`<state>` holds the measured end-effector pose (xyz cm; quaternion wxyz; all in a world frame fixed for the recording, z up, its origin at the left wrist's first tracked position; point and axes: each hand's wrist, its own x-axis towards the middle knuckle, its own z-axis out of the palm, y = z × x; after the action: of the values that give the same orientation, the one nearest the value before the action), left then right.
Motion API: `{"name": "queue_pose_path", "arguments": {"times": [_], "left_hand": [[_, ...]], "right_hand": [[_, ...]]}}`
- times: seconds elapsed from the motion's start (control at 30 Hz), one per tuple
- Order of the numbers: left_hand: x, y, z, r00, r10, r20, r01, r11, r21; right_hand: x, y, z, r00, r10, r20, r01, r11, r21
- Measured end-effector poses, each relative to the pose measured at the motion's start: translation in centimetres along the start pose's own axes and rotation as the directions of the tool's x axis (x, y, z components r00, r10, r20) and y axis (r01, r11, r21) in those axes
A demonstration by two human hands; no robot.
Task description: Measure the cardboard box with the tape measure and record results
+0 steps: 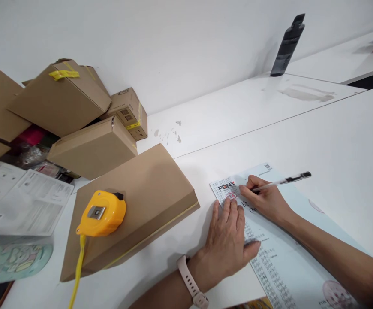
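Right hand [266, 201] pinches a pen [289, 178]; left hand [227, 240] lies spread on printed paper [291, 262]

Bare left hand [227, 240] palm down, fingers extended forward, thumb splayed right. Bare right hand [266, 199] in pinch grip, fingers curled, right forearm [331, 249] slanting back.

left hand [227, 238] + right hand [266, 201] — 2 | pen [283, 182]: 1 | printed sheet [296, 266]: 1 visible, any underneath can't tell | yellow tape measure [106, 214]: 1 | wristband [187, 275]: 1 | dark bottle [286, 51]: 1 | cardboard boxes [144, 189]: at least 5 — overlap hides exact count
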<state>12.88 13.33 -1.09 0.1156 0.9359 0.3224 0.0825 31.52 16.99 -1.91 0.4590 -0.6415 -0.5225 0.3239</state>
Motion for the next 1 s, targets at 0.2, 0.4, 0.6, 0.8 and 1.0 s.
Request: {"name": "queue_pose_path", "arguments": {"times": [0.2,0.4,0.6,0.8,1.0], "left_hand": [[0.08,-0.01,0.03,1.000,0.001,0.004,-0.001,1.000,-0.009],[0.07,0.04,-0.12,1.000,-0.005,0.017,0.005,1.000,-0.011],[0.09,0.14,-0.17,1.000,-0.006,0.018,0.006,1.000,-0.006],[0.10,0.03,-0.22,1.000,-0.003,0.022,0.003,1.000,0.002],[0.00,0.05,0.00,1.000,0.003,0.000,-0.003,1.000,0.019]], "right_hand": [[-0.04,-0.01,-0.05,1.000,0.000,0.002,0.000,1.000,-0.014],[0.06,0.15,0.06,1.000,-0.011,0.006,0.011,1.000,-0.012],[0.13,0.15,-0.05,1.000,-0.009,0.023,0.009,1.000,0.004],[0.08,0.08,-0.09,1.000,0.013,0.014,-0.013,1.000,0.022],[0.16,0.27,-0.15,1.000,-0.010,0.004,0.010,1.000,0.001]]}}
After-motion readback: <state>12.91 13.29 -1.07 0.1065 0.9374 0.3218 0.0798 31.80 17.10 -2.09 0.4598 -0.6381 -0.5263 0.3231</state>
